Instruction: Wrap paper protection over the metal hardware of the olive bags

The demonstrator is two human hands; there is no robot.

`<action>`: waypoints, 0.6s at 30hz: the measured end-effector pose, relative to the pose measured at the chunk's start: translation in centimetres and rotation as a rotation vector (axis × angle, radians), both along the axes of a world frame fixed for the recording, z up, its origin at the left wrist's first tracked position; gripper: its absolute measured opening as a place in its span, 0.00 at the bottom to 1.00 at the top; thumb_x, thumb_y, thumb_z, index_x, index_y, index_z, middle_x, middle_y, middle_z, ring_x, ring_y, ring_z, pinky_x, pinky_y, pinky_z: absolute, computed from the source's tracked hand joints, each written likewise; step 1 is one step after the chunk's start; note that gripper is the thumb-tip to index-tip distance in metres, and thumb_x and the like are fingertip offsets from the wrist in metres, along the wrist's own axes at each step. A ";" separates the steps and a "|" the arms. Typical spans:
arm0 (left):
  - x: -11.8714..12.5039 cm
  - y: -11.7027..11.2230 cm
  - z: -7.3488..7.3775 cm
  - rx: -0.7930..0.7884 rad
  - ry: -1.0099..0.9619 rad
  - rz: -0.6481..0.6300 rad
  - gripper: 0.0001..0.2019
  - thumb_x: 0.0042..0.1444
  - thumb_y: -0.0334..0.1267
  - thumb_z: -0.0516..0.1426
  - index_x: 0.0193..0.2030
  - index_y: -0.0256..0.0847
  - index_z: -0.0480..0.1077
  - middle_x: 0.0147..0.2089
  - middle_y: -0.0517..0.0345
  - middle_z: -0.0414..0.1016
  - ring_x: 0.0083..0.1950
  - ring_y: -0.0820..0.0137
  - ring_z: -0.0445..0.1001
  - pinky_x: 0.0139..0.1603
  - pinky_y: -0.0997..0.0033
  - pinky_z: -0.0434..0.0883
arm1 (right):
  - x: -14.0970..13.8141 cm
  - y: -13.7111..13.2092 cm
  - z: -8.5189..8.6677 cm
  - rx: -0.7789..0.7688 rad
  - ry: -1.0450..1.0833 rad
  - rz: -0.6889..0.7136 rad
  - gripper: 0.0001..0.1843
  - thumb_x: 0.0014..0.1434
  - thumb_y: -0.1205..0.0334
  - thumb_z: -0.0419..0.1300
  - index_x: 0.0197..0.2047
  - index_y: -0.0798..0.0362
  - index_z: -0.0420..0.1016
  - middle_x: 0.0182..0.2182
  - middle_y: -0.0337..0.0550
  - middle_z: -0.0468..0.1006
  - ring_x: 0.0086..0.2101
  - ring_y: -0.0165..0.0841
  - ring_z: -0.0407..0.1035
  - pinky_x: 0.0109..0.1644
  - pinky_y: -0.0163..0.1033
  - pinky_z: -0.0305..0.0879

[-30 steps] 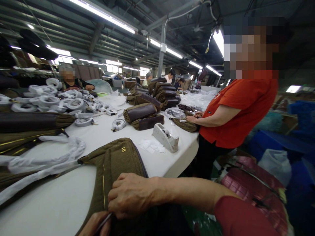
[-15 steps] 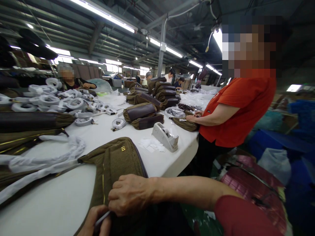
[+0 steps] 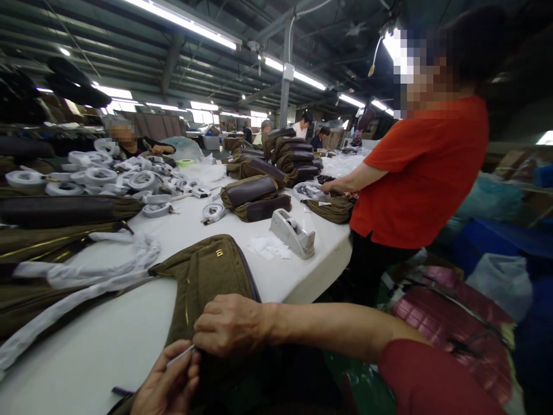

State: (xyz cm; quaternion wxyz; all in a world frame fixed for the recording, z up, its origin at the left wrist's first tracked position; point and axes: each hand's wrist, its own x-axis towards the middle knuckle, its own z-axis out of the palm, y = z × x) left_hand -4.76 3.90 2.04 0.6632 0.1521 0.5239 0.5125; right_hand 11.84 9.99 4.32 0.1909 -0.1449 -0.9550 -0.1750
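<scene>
An olive-brown fabric bag (image 3: 218, 262) with gold zips and a small gold emblem lies at the table's near edge, close to me. My left hand (image 3: 166, 383) is closed, pinching a thin pale strip (image 3: 180, 355) between thumb and fingers. The strip's far end meets the fingers of my right hand (image 3: 231, 325), which is curled shut over the front of the bag beside a zip. What those right fingers grip is hidden. From the bag's corner a strap (image 3: 82, 302) in white wrapping runs left across the table.
A grey tape dispenser (image 3: 292, 233) stands beside white paper slips (image 3: 270, 248). More bags (image 3: 257, 199) are piled behind, with wrapped coiled straps (image 3: 101, 176) at the left. A co-worker in an orange shirt (image 3: 415, 173) handles a bag at the right. Pink quilted bundles (image 3: 449, 328) lie below.
My left hand has turned and risen slightly, showing more of the pale strip. My right hand stays over the bag. The co-worker's arm has reached further forward, and the view has shifted slightly.
</scene>
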 end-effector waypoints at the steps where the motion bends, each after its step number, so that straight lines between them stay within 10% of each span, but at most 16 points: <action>1: 0.2 0.0 0.3 -0.024 -0.039 0.041 0.16 0.38 0.26 0.63 0.37 0.38 0.70 0.27 0.61 0.75 0.23 0.75 0.74 0.22 0.82 0.74 | 0.0 -0.2 0.0 -0.004 0.005 -0.013 0.15 0.68 0.63 0.49 0.31 0.54 0.69 0.30 0.41 0.72 0.32 0.34 0.65 0.34 0.40 0.58; 12: 0.3 -0.8 -0.8 0.019 -0.251 0.139 0.14 0.54 0.15 0.50 0.36 0.37 0.68 0.30 0.62 0.75 0.27 0.78 0.78 0.27 0.87 0.76 | 0.4 -2.0 -0.9 -0.021 0.098 -0.078 0.13 0.68 0.63 0.49 0.33 0.55 0.70 0.32 0.42 0.71 0.35 0.35 0.64 0.42 0.42 0.60; 18: 0.9 -2.3 -0.1 0.092 -0.233 -0.001 0.10 0.66 0.30 0.50 0.34 0.33 0.68 0.27 0.55 0.74 0.24 0.76 0.75 0.25 0.77 0.78 | 0.5 -2.8 -1.5 -0.092 0.205 -0.023 0.12 0.68 0.66 0.51 0.36 0.57 0.73 0.32 0.45 0.75 0.36 0.35 0.66 0.45 0.42 0.62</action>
